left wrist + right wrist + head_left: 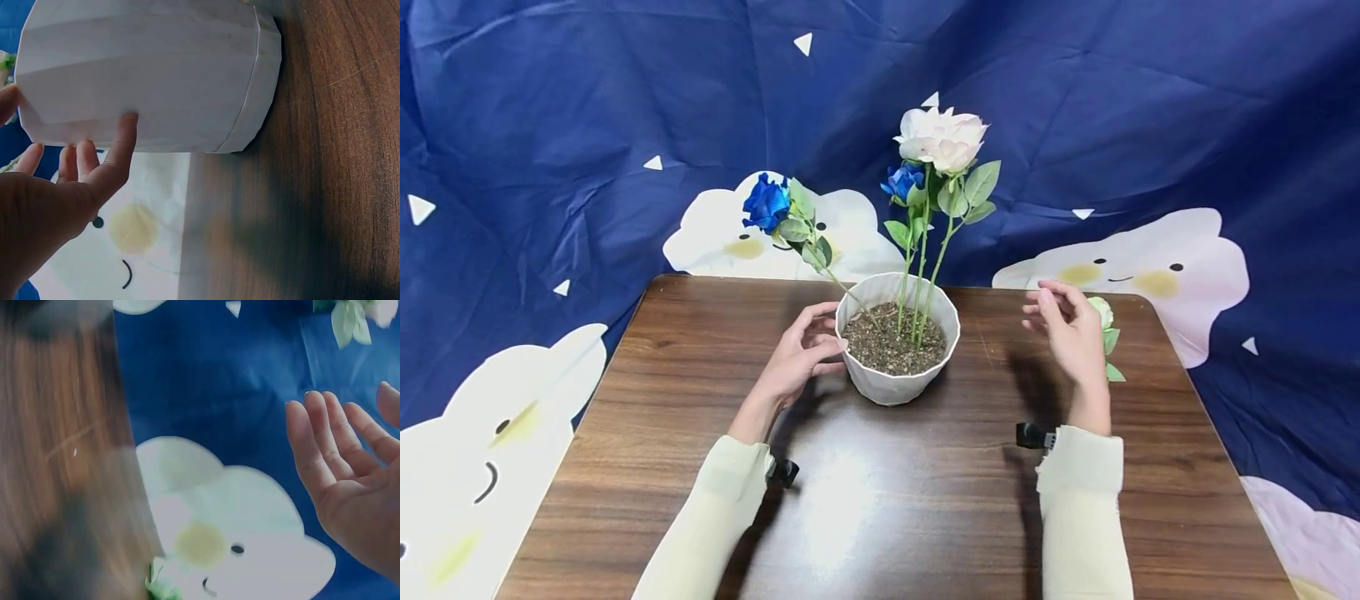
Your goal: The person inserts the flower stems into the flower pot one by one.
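Note:
A white faceted flowerpot (pixel 887 387) filled with dark soil (pixel 887 354) stands towards the back of the table. My left hand (pixel 801 354) touches its left side, fingers spread and thumb at the rim. In the left wrist view, fingertips (pixel 128 122) rest on the pot wall (pixel 150 81). A blue rose (pixel 767 202) leans left out of the soil; another blue rose (pixel 902 181) and a pale pink bloom (pixel 943 137) stand upright on green stems. Raised right of the pot, my right hand (pixel 1071 337) has loosely bent fingers and holds nothing.
Partly hidden behind the right hand, a pale green rose (pixel 1102 311) with leaves lies at the table's right. The brown wooden table (pixel 917 500) ends just behind the pot, against a blue curtain (pixel 700 83) with white clouds.

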`<state>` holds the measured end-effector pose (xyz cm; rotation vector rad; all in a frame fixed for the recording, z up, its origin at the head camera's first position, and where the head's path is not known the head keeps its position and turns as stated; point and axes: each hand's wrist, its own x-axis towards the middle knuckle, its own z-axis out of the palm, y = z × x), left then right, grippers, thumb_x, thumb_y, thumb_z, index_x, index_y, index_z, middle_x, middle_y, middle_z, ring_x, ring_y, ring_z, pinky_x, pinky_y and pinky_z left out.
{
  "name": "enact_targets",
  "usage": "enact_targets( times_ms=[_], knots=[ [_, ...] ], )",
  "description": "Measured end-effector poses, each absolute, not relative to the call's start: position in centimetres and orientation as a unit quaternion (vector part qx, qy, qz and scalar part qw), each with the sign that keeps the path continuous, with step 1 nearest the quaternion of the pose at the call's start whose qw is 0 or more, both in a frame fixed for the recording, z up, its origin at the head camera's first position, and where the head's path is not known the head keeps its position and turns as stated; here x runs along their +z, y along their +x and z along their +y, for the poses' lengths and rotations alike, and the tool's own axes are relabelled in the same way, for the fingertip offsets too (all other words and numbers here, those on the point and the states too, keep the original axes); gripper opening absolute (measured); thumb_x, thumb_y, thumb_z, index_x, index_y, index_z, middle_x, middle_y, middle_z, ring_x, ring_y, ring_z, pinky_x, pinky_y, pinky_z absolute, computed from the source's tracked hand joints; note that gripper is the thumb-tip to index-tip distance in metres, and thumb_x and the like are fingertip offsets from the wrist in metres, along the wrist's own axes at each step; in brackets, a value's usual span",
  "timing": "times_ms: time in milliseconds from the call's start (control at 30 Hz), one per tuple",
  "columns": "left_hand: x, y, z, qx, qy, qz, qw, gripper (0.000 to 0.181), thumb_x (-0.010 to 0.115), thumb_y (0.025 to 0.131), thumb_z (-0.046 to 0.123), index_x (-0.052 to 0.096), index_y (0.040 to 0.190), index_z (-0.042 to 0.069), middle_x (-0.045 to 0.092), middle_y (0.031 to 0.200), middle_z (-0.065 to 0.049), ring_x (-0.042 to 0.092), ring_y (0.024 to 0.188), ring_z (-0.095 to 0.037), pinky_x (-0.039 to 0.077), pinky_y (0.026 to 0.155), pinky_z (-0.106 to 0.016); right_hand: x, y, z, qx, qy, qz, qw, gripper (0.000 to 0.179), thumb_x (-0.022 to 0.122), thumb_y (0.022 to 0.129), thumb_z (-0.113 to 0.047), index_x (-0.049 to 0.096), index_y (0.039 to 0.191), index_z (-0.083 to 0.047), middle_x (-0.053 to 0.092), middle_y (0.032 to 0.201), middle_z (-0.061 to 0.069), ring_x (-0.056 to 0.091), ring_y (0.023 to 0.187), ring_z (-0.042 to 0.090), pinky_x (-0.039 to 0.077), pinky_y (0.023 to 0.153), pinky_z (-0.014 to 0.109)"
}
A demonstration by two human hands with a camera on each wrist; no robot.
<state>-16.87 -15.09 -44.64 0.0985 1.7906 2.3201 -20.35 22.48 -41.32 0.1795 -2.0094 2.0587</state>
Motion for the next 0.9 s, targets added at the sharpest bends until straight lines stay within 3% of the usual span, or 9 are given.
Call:
enact_targets(
  times_ms=[200, 333, 600, 900],
  knots=[
    [-44.8, -16.8, -14.9, 0.787, 0.035, 0.606, 0.104, 0.063, 0.064, 0.091, -0.003, 0.042, 0.149, 0.008, 0.043, 0.125, -0.013, 0.06, 0.099, -0.016, 0.053, 0.093, -0.066, -42.4, -19.1, 25.1, 0.736, -0.005, -0.665, 0.126, 0.01, 0.058, 0.102, -0.009, 0.066, 0.108, -0.009, 0.073, 0.091, 0.0, 0.071, 0.077, 0.011, 0.063, 0.068, 0.024],
    [-44.8, -16.9, -15.1, 0.787, 0.034, 0.608, 0.103, 0.063, 0.064, 0.09, -0.003, 0.042, 0.148, 0.008, 0.043, 0.125, -0.013, 0.06, 0.099, -0.016, 0.055, 0.091, -0.064, -43.3, -18.4, 26.4, 0.742, -0.043, -0.659, 0.115, 0.009, 0.059, 0.102, -0.012, 0.067, 0.106, -0.009, 0.072, 0.088, -0.001, 0.069, 0.075, 0.011, 0.063, 0.066, 0.024],
    [-44.7, -17.0, -15.2, 0.788, 0.038, 0.606, 0.105, 0.063, 0.065, 0.09, -0.002, 0.043, 0.148, 0.009, 0.043, 0.126, -0.014, 0.06, 0.1, -0.017, 0.046, 0.096, -0.074, -45.3, -17.3, 29.0, 0.759, -0.089, -0.636, 0.102, 0.006, 0.061, 0.101, -0.011, 0.066, 0.102, -0.009, 0.072, 0.086, 0.0, 0.069, 0.073, 0.011, 0.063, 0.064, 0.025],
    [-44.5, -17.0, -15.3, 0.784, 0.038, 0.61, 0.106, 0.063, 0.065, 0.091, -0.002, 0.041, 0.149, 0.008, 0.042, 0.125, -0.014, 0.06, 0.1, -0.018, 0.052, 0.094, -0.067, -47.6, -15.8, 30.7, 0.755, -0.135, -0.636, 0.087, 0.005, 0.061, 0.101, -0.01, 0.066, 0.101, -0.011, 0.073, 0.085, 0.0, 0.069, 0.073, 0.012, 0.064, 0.064, 0.025]
  ],
)
